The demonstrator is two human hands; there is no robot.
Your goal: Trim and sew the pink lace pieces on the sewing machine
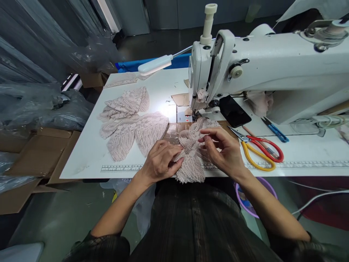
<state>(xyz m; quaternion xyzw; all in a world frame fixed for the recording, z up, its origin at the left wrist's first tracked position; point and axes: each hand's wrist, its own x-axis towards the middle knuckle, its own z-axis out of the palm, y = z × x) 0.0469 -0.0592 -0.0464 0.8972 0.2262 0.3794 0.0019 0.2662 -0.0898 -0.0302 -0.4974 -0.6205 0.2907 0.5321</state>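
A piece of pale pink lace (193, 165), gathered into a twisted knot at its middle, lies at the table's front edge below the sewing machine's needle. My left hand (162, 160) is closed on the left side of this lace, thumb and fingers pinching it beside the knot. Over the right side of the lace hovers my right hand (223, 149), its thumb and forefinger slightly apart near the knot. I cannot tell whether its fingertips touch the cloth. More lace pieces (151, 131) with scalloped lobes are spread on the table to the left.
The white sewing machine (261, 62) stands at the right, with a lamp (155, 65) lighting the table (81, 156). Scissors (259, 145), blue-handled snips (275, 130) and a black phone (235, 111) lie right of my hands. A printed ruler (120, 168) runs along the front edge.
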